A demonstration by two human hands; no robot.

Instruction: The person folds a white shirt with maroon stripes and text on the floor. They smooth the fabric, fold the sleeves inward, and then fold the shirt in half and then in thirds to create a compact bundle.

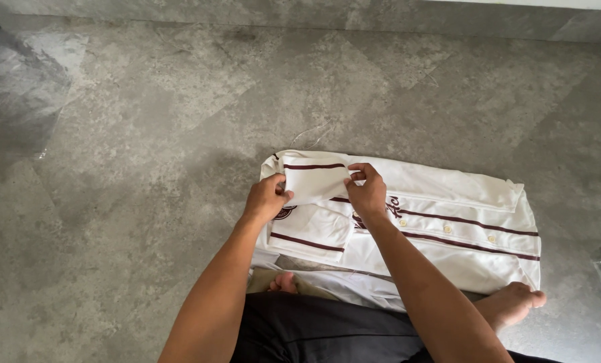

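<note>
Both hands are closed on cloth at the middle of my view. I see the left hand (267,199) curled over the left edge of a folded sleeve (314,180), fingers tucked around it. The right hand (366,191) pinches the sleeve's right edge between thumb and fingertips, just beside a dark red stripe that runs across the sleeve's top. The sleeve is lifted slightly and held flat between the two hands, over the left part of the shirt.

That sleeve belongs to a white shirt (448,215) with dark red stripes, lying spread on a grey floor (146,134) straight ahead of me. The shirt stretches from under my hands out to the right. A row of pale buttons (446,229) runs along its front between two dark red lines, and part of a dark red emblem (285,213) shows just below the left hand. The other sleeve (312,232) lies folded flat beneath the raised one.

I see two bare feet at the shirt's near edge: one foot (284,282) below the left hand, another foot (512,300) at the right, touching the shirt's lower corner. Dark trousers (314,329) fill the bottom of the view between my forearms.
</note>
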